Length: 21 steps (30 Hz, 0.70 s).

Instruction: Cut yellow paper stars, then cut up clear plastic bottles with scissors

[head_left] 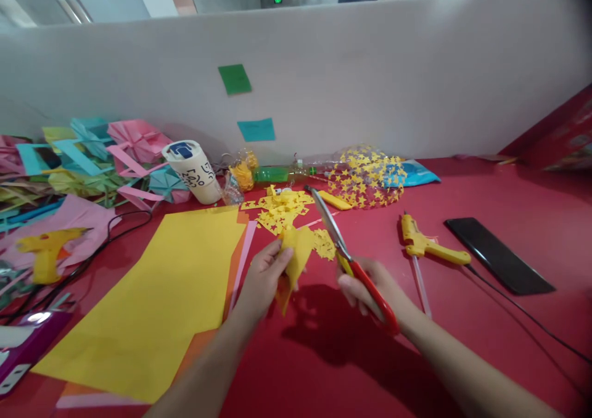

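Note:
My left hand (pixel 263 281) pinches a small folded piece of yellow paper (pixel 296 254) above the red table (pixel 324 356). My right hand (pixel 367 290) is closed round the red handles of a pair of scissors (pixel 345 254); the blades point up and away to the left, just right of the paper piece. Behind the paper lies a heap of yellow cut-out stars and scraps (pixel 282 209).
Large yellow, orange and pink sheets (pixel 157 301) lie at left. A yellow glue gun (pixel 428 242) and a black phone (pixel 497 254) lie at right, with a cable. Another glue gun (pixel 49 251), coloured paper crafts (pixel 92 159), a white cup (pixel 192 171), a green bottle (pixel 272 173) and a star-covered clear wrap (pixel 367 176) line the back wall.

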Each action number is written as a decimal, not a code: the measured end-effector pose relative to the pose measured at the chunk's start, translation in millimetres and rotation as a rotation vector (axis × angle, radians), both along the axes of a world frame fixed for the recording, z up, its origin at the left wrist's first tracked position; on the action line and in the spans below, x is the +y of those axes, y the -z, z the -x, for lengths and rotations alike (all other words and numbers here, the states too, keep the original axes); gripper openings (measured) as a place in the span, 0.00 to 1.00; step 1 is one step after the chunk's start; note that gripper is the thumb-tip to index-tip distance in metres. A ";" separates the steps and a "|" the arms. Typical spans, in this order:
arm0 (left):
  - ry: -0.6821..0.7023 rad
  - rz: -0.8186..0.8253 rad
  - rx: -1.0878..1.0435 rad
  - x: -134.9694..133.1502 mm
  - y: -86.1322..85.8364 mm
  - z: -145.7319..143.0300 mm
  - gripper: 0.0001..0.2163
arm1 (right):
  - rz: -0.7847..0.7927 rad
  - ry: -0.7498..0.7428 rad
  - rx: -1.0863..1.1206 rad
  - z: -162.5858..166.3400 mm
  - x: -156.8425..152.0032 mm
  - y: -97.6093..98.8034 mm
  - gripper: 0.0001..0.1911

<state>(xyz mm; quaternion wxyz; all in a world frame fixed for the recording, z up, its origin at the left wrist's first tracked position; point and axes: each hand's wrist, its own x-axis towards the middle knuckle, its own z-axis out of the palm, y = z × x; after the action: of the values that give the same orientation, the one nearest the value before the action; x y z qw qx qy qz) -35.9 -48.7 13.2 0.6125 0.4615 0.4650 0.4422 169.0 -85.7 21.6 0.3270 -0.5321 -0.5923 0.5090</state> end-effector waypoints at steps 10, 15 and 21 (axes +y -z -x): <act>-0.357 -0.120 0.012 19.5 8.7 27.3 0.10 | -0.017 -0.234 -0.511 -3.1 2.7 -1.8 0.27; -0.283 -0.115 0.019 16.4 5.9 24.9 0.11 | 0.023 -0.272 -0.566 -0.4 2.3 -1.6 0.29; -0.217 -0.107 -0.013 8.4 3.4 19.6 0.13 | 0.045 -0.308 -0.481 -3.4 0.6 0.9 0.29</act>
<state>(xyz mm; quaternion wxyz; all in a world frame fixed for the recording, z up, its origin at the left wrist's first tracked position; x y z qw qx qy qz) -55.5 -40.3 9.8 0.5385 0.4378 0.4838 0.5332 172.4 -85.1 20.8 0.0840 -0.5483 -0.7153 0.4250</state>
